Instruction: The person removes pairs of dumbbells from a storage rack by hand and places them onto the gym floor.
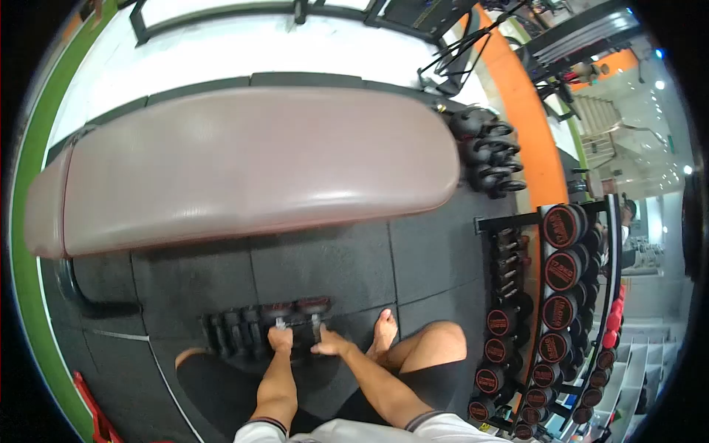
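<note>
On the dark floor mat, several black dumbbells (233, 331) stand side by side in a row. My left hand (281, 338) is closed round the metal handle of a dumbbell (278, 308) near the right end of that row. Beside it, my right hand (330, 342) is at the handle of the rightmost dumbbell (314, 303), with its fingers bent around the handle's lower part. Both dumbbells have dark round heads with some red on them. Their lower heads are hidden or too dark to make out.
A long brown padded bench (244, 159) crosses the view beyond the dumbbells. Kettlebells (487, 151) stand at its right end. A dumbbell rack (543, 295) is on the right. My bare foot (384, 332) is right of my hands; a red object (96, 410) lies lower left.
</note>
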A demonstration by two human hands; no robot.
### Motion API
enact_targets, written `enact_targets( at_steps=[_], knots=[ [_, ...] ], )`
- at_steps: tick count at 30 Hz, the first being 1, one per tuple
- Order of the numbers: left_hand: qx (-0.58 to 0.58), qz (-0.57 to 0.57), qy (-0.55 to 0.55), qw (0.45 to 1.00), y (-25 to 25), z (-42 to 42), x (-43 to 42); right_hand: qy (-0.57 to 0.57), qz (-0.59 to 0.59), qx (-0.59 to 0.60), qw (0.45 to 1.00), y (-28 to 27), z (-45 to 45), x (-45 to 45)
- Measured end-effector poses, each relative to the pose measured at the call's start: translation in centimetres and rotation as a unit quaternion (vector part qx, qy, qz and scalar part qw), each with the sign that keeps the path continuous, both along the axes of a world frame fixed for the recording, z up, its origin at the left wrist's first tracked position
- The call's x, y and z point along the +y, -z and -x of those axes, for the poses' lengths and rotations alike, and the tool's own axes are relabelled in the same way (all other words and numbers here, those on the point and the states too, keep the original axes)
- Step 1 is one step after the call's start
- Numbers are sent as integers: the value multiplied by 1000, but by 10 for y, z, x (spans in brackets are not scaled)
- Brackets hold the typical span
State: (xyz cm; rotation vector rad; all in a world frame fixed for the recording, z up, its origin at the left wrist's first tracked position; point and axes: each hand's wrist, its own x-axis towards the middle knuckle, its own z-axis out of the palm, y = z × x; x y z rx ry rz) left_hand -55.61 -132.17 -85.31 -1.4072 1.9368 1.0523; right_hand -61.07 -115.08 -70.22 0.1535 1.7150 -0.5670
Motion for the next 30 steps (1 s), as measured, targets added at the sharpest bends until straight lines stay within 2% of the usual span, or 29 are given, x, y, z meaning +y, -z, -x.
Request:
enact_targets(
  at_steps=[1,3,4,5,6,7,9,12,14,15,16,18,19,20,21,22,23,26,28,30],
  knots=[
    [-20,-17,21,999,-1,1,-3,7,16,-1,1000,-18,0,2],
    [80,-1,61,995,-23,-1,-6,-10,104,87,991,-26,-25,14],
    [74,-52,51,995,-57,7,-9,36,100,76,991,-46,-28,15],
    [61,-102,43,992,-98,18,-11,21,94,80,992,-60,-28,21],
    [37,-36,74,996,-127,24,-7,14,90,84,992,-75,-28,25],
    [16,-33,84,996,-141,25,-6,13,86,90,992,-89,-34,30],
    [67,78,173,980,-148,9,1,29,75,116,990,-134,-37,38],
    [30,22,176,984,-234,8,16,127,89,105,982,-234,-34,56],
    [41,6,193,980,-312,14,29,216,125,103,963,-292,-35,71],
    [82,-4,231,969,-333,10,29,245,133,114,954,-319,-38,79],
    [57,-52,226,971,-363,13,32,273,142,127,943,-338,-47,87],
    [47,-91,265,959,-358,2,20,327,156,169,917,-359,-71,105],
    [121,-95,314,937,-361,-5,16,361,142,174,905,-386,-82,114],
    [105,-122,345,925,-382,-1,13,393,128,182,892,-416,-91,124],
    [64,-166,331,927,-425,9,21,426,115,189,877,-439,-101,136],
    [26,-197,320,926,-476,19,31,460,113,218,853,-451,-119,144],
    [24,-224,333,916,-503,26,38,492,109,248,827,-457,-137,152],
    [-6,-282,294,913,-563,48,67,529,25,323,784,-509,-176,177],
    [-20,-339,247,908,-597,61,97,565,24,305,766,-527,-197,201],
    [-4,-375,280,884,-625,73,134,592,32,298,748,-525,-219,228]
  ],
)
